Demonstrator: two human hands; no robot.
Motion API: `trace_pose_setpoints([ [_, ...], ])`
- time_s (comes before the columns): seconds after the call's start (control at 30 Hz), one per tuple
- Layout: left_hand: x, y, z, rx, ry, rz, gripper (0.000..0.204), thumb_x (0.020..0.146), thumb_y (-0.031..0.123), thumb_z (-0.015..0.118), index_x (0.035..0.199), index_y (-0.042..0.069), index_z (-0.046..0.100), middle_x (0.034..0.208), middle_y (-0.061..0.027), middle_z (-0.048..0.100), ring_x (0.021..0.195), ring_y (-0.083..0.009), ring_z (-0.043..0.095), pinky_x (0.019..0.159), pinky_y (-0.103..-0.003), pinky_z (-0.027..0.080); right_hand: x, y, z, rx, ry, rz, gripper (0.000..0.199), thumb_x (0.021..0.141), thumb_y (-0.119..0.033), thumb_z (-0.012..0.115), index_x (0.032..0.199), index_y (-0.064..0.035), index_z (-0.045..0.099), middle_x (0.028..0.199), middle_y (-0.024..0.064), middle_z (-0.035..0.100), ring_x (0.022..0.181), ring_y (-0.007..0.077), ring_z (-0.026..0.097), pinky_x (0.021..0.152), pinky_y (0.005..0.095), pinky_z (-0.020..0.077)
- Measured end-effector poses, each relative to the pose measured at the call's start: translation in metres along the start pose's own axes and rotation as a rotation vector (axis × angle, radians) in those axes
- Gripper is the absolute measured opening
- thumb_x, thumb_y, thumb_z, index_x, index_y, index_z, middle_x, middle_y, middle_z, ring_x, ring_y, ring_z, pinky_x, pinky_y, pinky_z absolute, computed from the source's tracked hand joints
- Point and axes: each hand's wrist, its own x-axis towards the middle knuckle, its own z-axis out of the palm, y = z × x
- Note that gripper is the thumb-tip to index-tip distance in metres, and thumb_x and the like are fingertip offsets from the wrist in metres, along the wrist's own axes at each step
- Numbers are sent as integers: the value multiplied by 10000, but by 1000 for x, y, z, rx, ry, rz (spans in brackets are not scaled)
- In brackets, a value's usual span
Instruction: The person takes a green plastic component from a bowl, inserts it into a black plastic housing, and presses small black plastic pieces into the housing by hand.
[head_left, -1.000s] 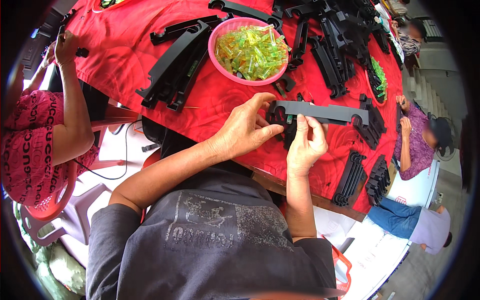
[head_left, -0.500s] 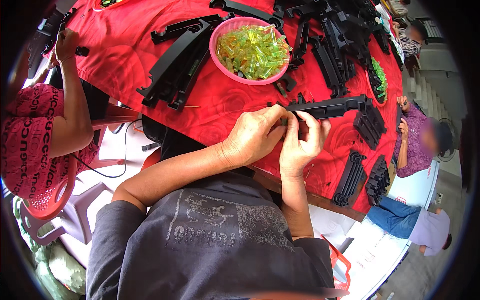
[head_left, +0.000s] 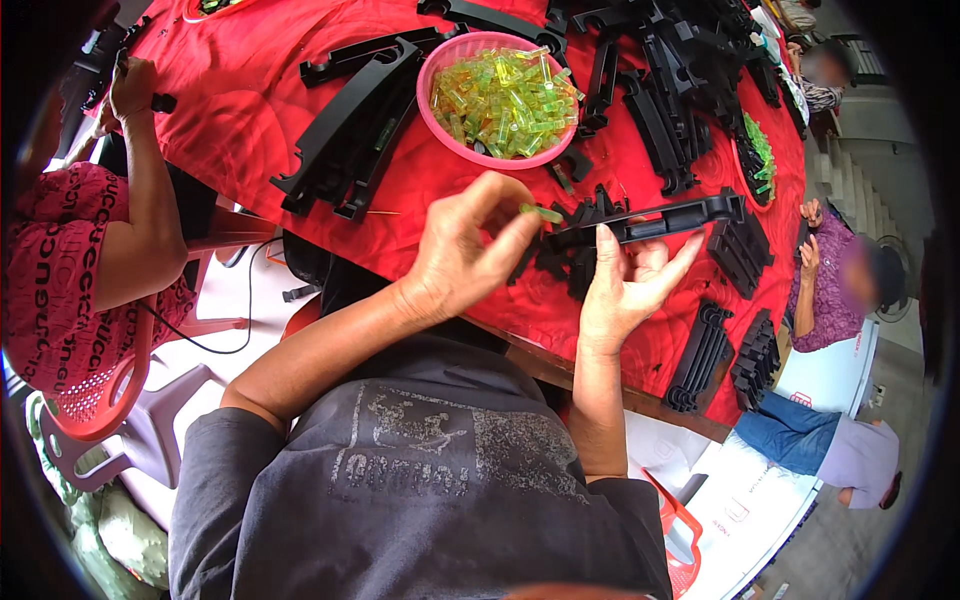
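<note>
Between the thumb and fingers of my left hand is a small see-through yellow-green piece that looks like a spirit level vial. My right hand grips a long black plastic level body with rounded notches, thumb on its near side and the other fingers partly hidden below. The vial is close to the left end of this body. Beyond my hands stands a pink bowl heaped with similar yellow-green vials. Several black pieces lie beneath and behind the held body.
More black bodies lie left of the bowl, in a pile at the far right, and stacked near the right edge. The red-covered table curves around. One person sits at left, another at right.
My hands have come apart. The left has drawn back leftward, showing the vial in its fingers, while the right has turned and shifted slightly right with the black body.
</note>
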Motion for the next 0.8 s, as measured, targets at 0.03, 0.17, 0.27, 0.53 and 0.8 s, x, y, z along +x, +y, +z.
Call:
trace_pose_setpoints([
  [0.03, 1, -1, -6, 2, 16, -51, 131, 895, 31, 695, 986, -5, 608, 764, -60, 660, 679, -94, 634, 610, -258, 512, 2, 2, -4, 0, -1, 1, 988, 832, 8, 785, 1573, -44, 134, 1084, 87, 612, 979, 160, 607, 830, 278, 512],
  [0.17, 6, -6, -27, 304, -132, -118, 107, 920, 28, 671, 981, -28, 604, 798, -49, 649, 757, -59, 596, 665, -242, 500, 9, 4, -11, 188, -39, 134, 536, 850, 44, 751, 1328, 4, 513, 1103, 62, 609, 988, 137, 594, 882, 264, 487],
  [0.27, 8, -11, -33, 384, -173, -93, 126, 894, 39, 682, 974, -31, 615, 797, -118, 674, 727, -139, 648, 659, -290, 511, 9, 10, -18, 327, -15, 262, 428, 883, 31, 716, 1281, 14, 560, 1116, 72, 626, 1017, 157, 615, 921, 311, 497],
  [0.53, 8, -27, -33, 517, -148, 49, 145, 875, 47, 692, 999, -18, 654, 846, -144, 682, 769, -275, 694, 657, -350, 525, 9, 13, -27, 479, -17, 365, 360, 964, -119, 663, 1288, -7, 555, 1110, 96, 662, 1016, 232, 688, 891, 381, 565],
  [0.8, 29, -5, -36, 508, -102, 245, 118, 873, 41, 686, 985, 7, 674, 871, -134, 668, 780, -287, 686, 642, -365, 521, 6, 3, -34, 632, 19, 501, 281, 994, -122, 608, 1257, -25, 583, 1077, 53, 641, 979, 171, 665, 865, 342, 589],
])
